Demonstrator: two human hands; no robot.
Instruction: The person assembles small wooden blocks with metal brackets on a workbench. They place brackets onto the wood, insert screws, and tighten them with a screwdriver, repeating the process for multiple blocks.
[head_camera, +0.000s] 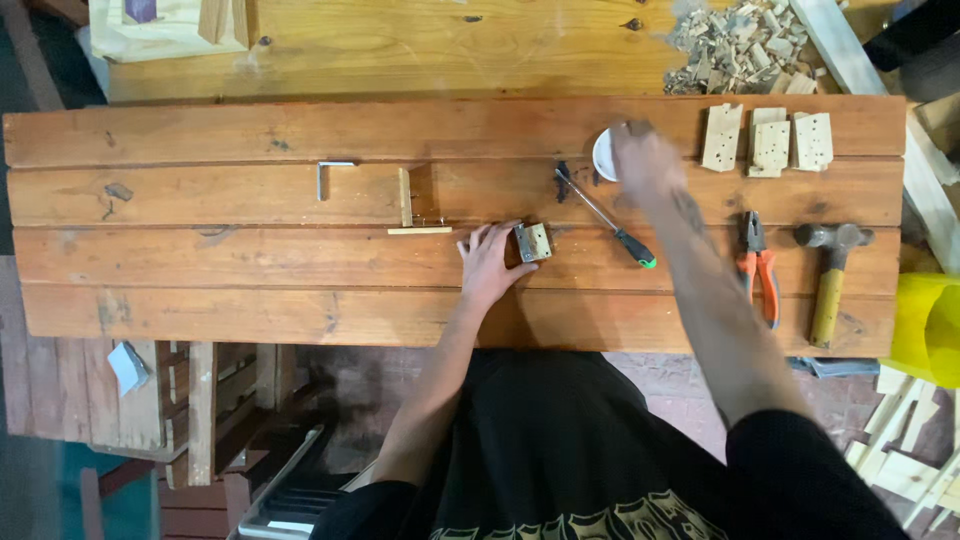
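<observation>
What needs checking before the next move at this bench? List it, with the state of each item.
1. Left hand steadies the small metal hinge: ok, fingertips touch it, flat on the plank.
2. Right hand has a grip on the small white container: cannot tell, the hand is blurred and covers part of it.
3. Screwdriver within reach: ok, it lies between the two hands.
4. Pliers and hammer out of the way: ok, both lie far right.
5. Perforated wood blocks at hand: ok, three lie on the top plank beside the right hand.
</observation>
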